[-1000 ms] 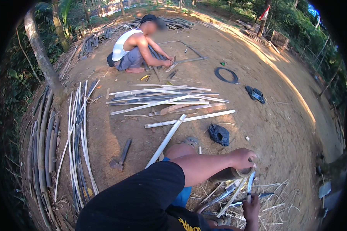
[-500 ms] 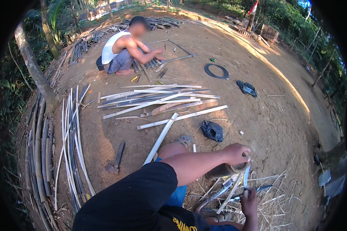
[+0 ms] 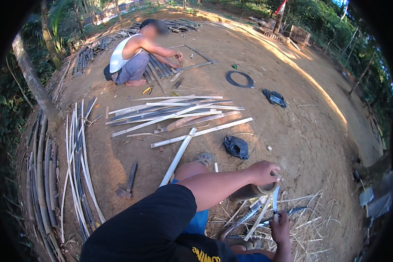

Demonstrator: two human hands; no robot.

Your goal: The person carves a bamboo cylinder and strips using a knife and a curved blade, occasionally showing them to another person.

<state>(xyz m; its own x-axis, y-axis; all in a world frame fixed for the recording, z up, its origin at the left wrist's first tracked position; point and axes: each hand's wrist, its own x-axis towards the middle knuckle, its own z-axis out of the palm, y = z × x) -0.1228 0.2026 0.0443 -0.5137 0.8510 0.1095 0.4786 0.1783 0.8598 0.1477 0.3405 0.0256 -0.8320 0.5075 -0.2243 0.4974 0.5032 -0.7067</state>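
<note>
My left hand (image 3: pixel 265 172) is closed at the upper rim of a dark hollow cylinder, seemingly a bamboo tube (image 3: pixel 243 192). Whatever its fingers pinch is hidden. Just below, my right hand (image 3: pixel 280 228) grips the handle of a knife (image 3: pixel 275 198), its blade pointing up toward my left fingers. A pale bamboo strip (image 3: pixel 258 222) slants down from beneath the tube's rim, left of the knife. Beside it lies a long blade (image 3: pixel 248 215), partly covered. Thin shavings (image 3: pixel 312 231) are scattered around my right hand.
Split bamboo strips (image 3: pixel 174 114) lie ahead, with longer strips (image 3: pixel 77 170) and poles (image 3: pixel 43 170) at left. A hammer-like tool (image 3: pixel 127 181) rests on the soil near a black plastic bag (image 3: pixel 236 147). Farther off are a wire coil (image 3: pixel 239 79), sandals (image 3: pixel 274 98) and a crouching person (image 3: pixel 129 59).
The view has shifted slightly, moving the scene a little left. My hands and the knife keep nearly the same arrangement. The crouching person's hands have changed position over the slats.
</note>
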